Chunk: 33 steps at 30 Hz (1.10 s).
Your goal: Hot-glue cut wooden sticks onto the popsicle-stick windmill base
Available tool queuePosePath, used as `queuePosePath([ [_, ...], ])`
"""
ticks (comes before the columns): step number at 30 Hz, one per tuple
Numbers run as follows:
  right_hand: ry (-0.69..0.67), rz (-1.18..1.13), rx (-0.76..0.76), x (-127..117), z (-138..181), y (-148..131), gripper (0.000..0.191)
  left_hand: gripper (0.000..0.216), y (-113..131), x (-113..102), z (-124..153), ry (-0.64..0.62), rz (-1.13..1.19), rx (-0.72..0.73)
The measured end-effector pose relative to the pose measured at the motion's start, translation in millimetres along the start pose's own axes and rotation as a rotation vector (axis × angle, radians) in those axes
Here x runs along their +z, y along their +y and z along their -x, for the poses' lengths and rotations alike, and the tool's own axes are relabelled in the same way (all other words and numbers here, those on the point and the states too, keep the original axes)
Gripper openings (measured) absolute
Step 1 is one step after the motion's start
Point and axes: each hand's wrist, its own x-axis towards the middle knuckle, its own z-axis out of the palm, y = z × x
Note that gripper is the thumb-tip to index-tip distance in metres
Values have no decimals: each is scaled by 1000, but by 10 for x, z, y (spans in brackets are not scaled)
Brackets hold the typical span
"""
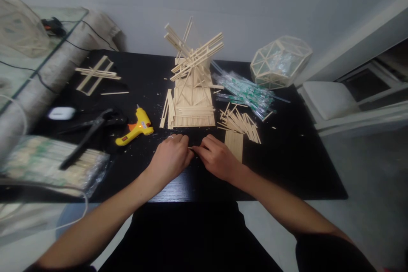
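Observation:
My left hand (172, 153) and my right hand (218, 157) are close together above the front of the black table (287, 170). Both are closed, with a thin wooden stick (190, 148) pinched between them; only a short bit of it shows. Just beyond stands a windmill model (194, 89) built from wooden sticks, with crossed blades. A yellow hot glue gun (137, 127) lies left of my left hand. Beside my right hand are a flat panel of sticks (234, 145) and a loose pile of short sticks (240, 123).
Plastic-wrapped sticks (248, 91) lie at the back right by a faceted stick frame (280, 63). At left are a stick cross (97, 74), a white case (61, 113), a black-handled tool (86, 138) and a bagged bundle of sticks (47, 163). A white cable (85, 204) hangs at the near left.

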Motion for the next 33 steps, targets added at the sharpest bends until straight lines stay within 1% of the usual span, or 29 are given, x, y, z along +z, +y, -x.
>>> queuePosePath([
  [2, 1, -1, 3, 2, 10, 19, 35, 12, -55, -22, -17, 12, 5, -29],
  [5, 44, -14, 17, -3, 22, 66, 32, 12, -185, -97, -40, 85, 19, -105],
  [8, 110, -77, 69, -4, 23, 110, 24, 15, -287, -182, -37, 153, 132, -120],
  [11, 159, -156, 118, 10, 21, 132, 19, 20, -325, -216, -18, 140, 299, -102],
  [13, 173, -193, 133, 22, 26, 135, 18, 26, -343, -205, -11, 116, 367, -103],
  [15, 170, -213, 145, 31, 34, 133, 18, 27, -369, -181, -10, 119, 401, -82],
  [17, 158, -224, 162, 37, 40, 130, 18, 23, -396, -162, -8, 148, 429, -14],
  [20, 158, -244, 175, 42, 43, 128, 18, 27, -400, -157, 8, 157, 468, 85],
  [25, 156, -280, 152, 58, 37, 135, 17, 22, -310, -142, 46, 31, 445, 176],
  [28, 166, -286, 137, 49, 22, 130, 16, 24, -301, -135, 51, 0, 382, 204],
  [31, 222, -250, 147, 11, -2, 132, 17, 24, -390, -225, 50, 11, 331, 165],
  [33, 275, -211, 191, -13, -12, 156, 22, 22, -493, -340, 46, 72, 287, 63],
])
